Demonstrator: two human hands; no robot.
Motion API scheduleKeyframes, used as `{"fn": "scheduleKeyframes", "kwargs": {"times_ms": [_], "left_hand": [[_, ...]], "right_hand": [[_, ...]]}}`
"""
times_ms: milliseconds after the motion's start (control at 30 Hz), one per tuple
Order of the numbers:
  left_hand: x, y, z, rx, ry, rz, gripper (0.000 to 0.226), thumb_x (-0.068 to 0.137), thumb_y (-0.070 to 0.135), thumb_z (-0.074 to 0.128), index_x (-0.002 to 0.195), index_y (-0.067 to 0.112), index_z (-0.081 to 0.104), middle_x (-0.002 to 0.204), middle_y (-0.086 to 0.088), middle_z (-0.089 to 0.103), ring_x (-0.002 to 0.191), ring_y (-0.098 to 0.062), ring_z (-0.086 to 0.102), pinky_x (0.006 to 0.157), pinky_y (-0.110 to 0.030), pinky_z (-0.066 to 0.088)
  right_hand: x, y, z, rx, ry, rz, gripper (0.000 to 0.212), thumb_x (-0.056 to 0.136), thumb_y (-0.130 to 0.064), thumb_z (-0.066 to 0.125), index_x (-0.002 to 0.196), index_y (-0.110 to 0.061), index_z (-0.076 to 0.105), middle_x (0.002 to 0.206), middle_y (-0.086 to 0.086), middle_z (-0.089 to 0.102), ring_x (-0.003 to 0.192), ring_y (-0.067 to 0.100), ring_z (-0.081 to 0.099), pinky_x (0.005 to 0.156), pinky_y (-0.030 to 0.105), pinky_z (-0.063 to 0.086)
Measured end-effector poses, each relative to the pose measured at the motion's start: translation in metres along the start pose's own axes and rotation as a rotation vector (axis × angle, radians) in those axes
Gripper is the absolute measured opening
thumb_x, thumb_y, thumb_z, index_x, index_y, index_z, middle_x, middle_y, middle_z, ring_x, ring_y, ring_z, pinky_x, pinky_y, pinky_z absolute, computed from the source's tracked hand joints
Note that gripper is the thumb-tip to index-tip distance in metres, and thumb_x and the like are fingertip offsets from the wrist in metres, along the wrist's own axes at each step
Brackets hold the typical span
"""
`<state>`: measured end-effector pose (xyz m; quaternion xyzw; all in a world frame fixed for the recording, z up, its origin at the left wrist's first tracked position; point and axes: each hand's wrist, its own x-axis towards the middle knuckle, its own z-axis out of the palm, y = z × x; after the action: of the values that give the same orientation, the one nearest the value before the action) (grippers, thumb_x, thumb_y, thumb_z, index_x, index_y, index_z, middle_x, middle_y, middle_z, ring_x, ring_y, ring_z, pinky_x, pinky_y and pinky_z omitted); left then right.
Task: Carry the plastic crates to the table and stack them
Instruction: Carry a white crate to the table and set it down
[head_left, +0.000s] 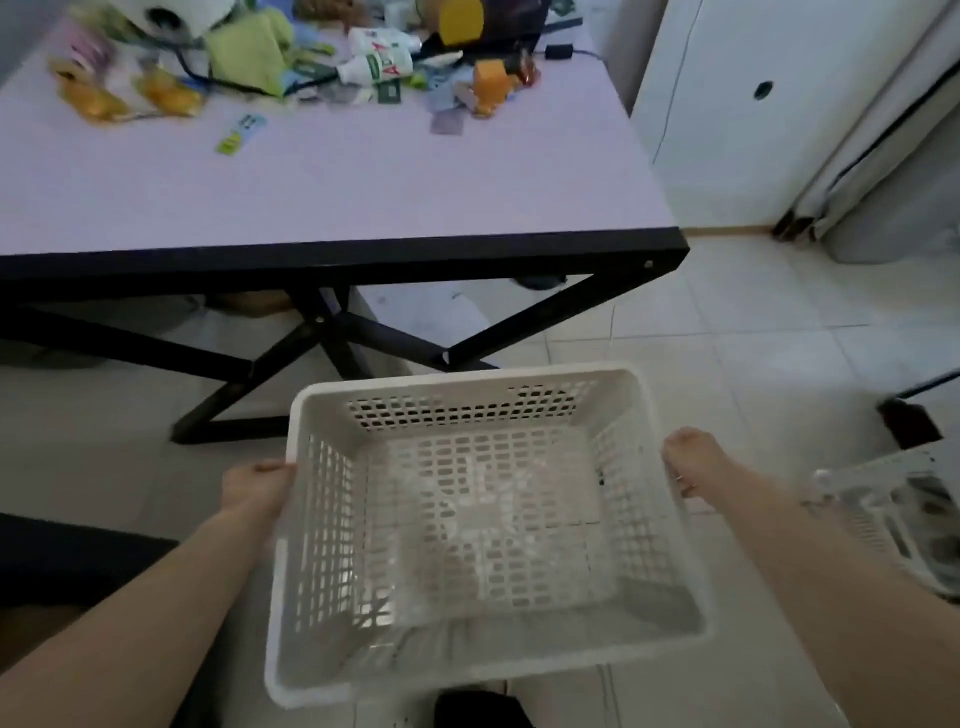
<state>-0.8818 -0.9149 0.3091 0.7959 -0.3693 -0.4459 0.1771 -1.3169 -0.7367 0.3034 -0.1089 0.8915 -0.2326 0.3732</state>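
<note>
Empty plastic crate (457, 375), held level above the floor, just short of the table (363, 192). Left hand (254, 491) and right hand (693, 460) grip opposite rims, probably to balance it for carrying.

2 white bottles (376, 67) lie just beside a green cloth (254, 52), an orange box (491, 83) nearby; a white cabinet (727, 104) stands on tiled floor (753, 338).
</note>
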Motion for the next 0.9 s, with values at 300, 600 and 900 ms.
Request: {"fn": "scheduleKeyframes", "kwargs": {"times_ms": [300, 600, 900], "left_hand": [[0.162, -0.079, 0.134, 0.125, -0.019, -0.032, 0.018, 0.087, 0.015, 0.067, 0.071, 0.017, 0.059, 0.081, -0.017, 0.064, 0.083, -0.036, 0.063, 0.076, -0.044, 0.051], [0.297, -0.155, 0.232, 0.140, 0.008, -0.071, 0.026, 0.083, 0.003, 0.064, 0.068, 0.023, 0.057, 0.092, -0.022, 0.066, 0.072, -0.029, 0.056, 0.068, -0.036, 0.047], [0.339, -0.153, 0.274, 0.120, -0.054, -0.134, 0.044, 0.086, -0.004, 0.057, 0.128, 0.008, 0.061, 0.131, -0.017, 0.060, 0.103, -0.028, 0.059, 0.085, -0.027, 0.045]], "right_hand": [[0.187, 0.051, 0.133, -0.101, 0.031, 0.045, 0.013, 0.093, -0.011, 0.048, 0.092, -0.010, 0.061, 0.094, 0.015, 0.062, 0.079, 0.029, 0.056, 0.076, 0.039, 0.050], [0.305, 0.090, 0.252, -0.019, -0.011, 0.091, 0.031, 0.092, -0.008, 0.050, 0.110, 0.016, 0.058, 0.089, 0.016, 0.055, 0.078, 0.027, 0.051, 0.069, 0.035, 0.039], [0.363, 0.069, 0.305, -0.106, -0.022, 0.086, 0.036, 0.097, -0.010, 0.034, 0.122, 0.003, 0.055, 0.103, 0.018, 0.054, 0.088, 0.026, 0.050, 0.074, 0.033, 0.039]]}}
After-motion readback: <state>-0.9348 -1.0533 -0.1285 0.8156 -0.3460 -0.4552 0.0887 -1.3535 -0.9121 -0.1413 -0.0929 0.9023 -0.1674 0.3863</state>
